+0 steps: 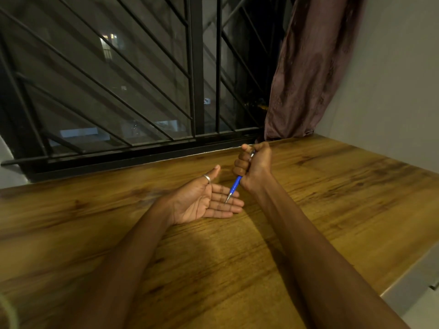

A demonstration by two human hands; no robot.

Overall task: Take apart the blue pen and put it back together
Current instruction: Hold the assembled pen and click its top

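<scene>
Head view: right hand [253, 166] fists blue pen [234, 187] over flat-palmed left hand [204, 200].

Blue pen [235, 185] with silver tip, silver ring [207, 178] on the thumb, golden-brown table [332, 186] streaked with dark wood grain, black window bars [197, 67] in diagonal lines, mauve-brown curtain [308, 67], pale grey wall [392, 79]

Blue pen [235, 186], assembled, tilted, metal tip down-left.
</scene>
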